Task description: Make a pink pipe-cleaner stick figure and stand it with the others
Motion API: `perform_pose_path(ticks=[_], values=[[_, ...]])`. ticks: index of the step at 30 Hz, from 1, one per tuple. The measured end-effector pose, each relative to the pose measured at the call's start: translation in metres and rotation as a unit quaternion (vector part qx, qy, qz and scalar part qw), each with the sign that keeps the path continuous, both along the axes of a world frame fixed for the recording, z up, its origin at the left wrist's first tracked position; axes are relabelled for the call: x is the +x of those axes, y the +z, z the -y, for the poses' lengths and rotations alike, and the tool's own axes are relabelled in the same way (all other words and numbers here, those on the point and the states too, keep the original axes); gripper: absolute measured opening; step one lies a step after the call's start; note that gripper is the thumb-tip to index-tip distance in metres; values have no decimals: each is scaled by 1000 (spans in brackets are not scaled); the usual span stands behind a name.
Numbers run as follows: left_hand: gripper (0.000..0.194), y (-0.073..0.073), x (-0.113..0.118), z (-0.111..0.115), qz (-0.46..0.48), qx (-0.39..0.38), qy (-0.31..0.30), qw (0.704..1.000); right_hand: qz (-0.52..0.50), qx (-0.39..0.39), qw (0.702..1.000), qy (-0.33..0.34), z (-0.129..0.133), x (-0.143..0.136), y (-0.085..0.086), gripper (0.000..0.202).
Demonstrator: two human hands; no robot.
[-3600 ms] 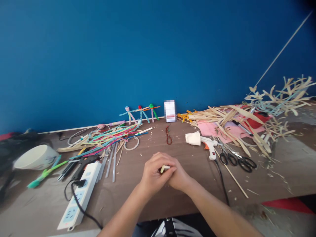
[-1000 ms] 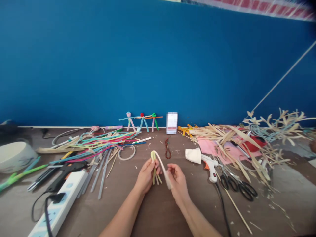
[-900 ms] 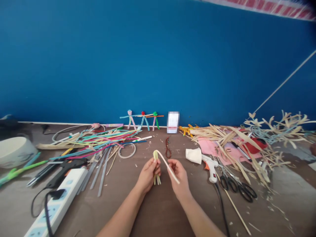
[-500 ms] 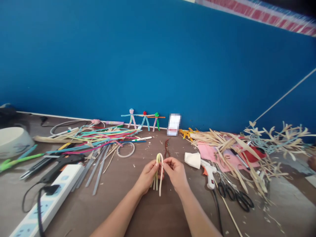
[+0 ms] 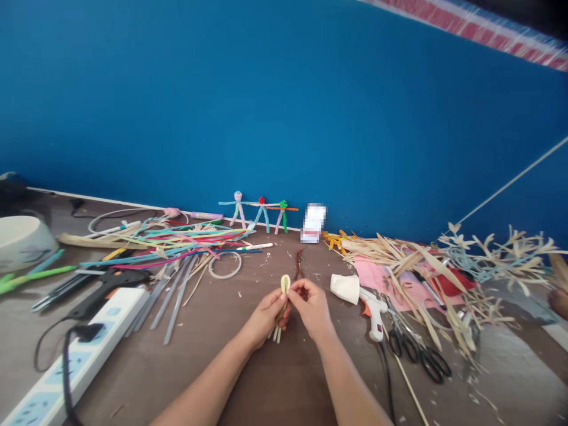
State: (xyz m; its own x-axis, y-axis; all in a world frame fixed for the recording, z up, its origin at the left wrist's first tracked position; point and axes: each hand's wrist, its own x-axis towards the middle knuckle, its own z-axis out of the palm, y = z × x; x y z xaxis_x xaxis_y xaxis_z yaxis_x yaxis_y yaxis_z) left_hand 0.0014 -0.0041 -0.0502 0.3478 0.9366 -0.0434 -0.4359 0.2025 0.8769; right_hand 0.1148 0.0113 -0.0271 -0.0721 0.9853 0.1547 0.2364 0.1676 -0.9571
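Note:
Near the middle of the table, my left hand (image 5: 265, 313) pinches a small bundle of pale yellow-green pipe cleaners (image 5: 285, 284). The bundle is bent into a narrow loop at the top, and several ends hang below the fingers. My right hand (image 5: 312, 307) closes thumb and fingers on the right side of the same loop. Just behind the hands lies a dark red twisted strand (image 5: 299, 265). Three pipe-cleaner figures (image 5: 261, 214) stand against the blue wall.
Left are colourful pipe cleaners (image 5: 177, 236), clear glue sticks (image 5: 176, 305), a black glue gun (image 5: 106, 290) and a power strip (image 5: 89, 361). Right are a white glue gun (image 5: 375, 312), scissors (image 5: 432, 362) and dried strips (image 5: 399, 251). Another person's hand (image 5: 558, 302) shows at the far right edge.
The white strand that hung long at the bundle's right side no longer hangs free; it now lies closer to the loop. My right fingers have moved slightly left, nearer my left hand.

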Motion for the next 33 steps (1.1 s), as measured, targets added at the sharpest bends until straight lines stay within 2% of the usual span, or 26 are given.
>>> perform_pose_path(ticks=[3,7,11,13,15,17,19,26,30,33], values=[[24,-1,0,0,11,-9,-5,1000,-23,-21,999,23,-1,0,3,8],[21,-3,-3,-2,49,-41,-26,998,-126,-83,986,65,-2,-1,4,11],[21,-5,-7,-5,107,-85,-51,989,-202,-112,967,108,-5,-2,-7,19],[20,-5,-9,-8,144,-103,-53,983,-237,-129,959,89,-6,-3,-17,22],[18,-4,-11,-11,196,-108,-29,974,-259,-140,955,40,-5,-5,-27,23],[17,-3,-12,-15,246,-108,7,963,-247,-138,959,6,-3,-8,-35,21],[18,-2,-14,-17,279,-111,41,953,-215,-133,968,6,-1,-11,-39,18],[17,-4,-22,-22,319,-94,103,937,-93,-170,978,82,3,-11,-34,21],[17,-5,-21,-23,300,-74,109,945,-50,-174,977,108,5,-12,-35,14],[16,-5,-16,-22,239,-57,120,962,-33,-136,985,102,6,-12,-34,13]])
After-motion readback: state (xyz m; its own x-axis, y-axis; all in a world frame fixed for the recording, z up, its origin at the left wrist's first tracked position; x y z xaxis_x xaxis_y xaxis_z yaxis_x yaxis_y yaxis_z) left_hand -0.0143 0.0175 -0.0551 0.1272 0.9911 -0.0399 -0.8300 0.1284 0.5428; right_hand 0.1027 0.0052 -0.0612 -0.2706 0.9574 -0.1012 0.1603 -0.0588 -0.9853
